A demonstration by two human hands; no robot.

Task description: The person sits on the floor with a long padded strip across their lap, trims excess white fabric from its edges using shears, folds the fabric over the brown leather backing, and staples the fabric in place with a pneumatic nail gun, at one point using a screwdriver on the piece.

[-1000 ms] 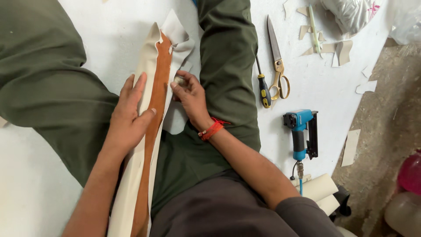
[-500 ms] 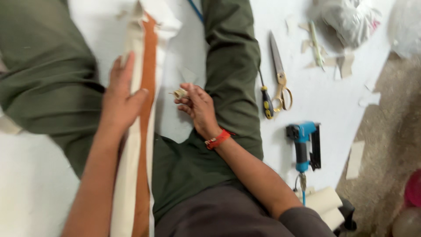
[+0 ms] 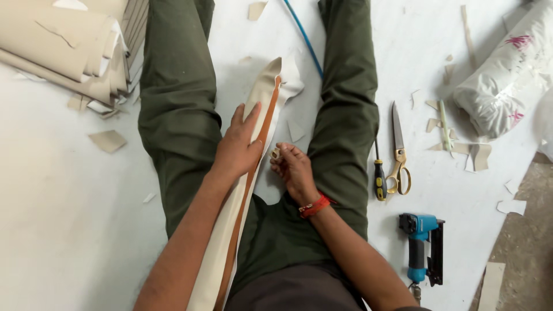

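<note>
White plastic sack (image 3: pixel 507 80) with pink print, bulging, lying on floor at upper right

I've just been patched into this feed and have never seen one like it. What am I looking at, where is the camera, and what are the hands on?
There is no machine here: a person sits on a white floor with legs apart, and the one camera is worn on their head, looking down at their own two bare hands.

The left hand lies flat on a long cream strip with a tan band that runs between the legs. The right hand, with a red band at the wrist, pinches a small pale piece beside the strip; what it is I cannot tell.

To the person's right lie a screwdriver, gold-handled scissors, a blue air stapler and a white bag. Rolled cream sheets lie at upper left, with paper scraps about.
</note>
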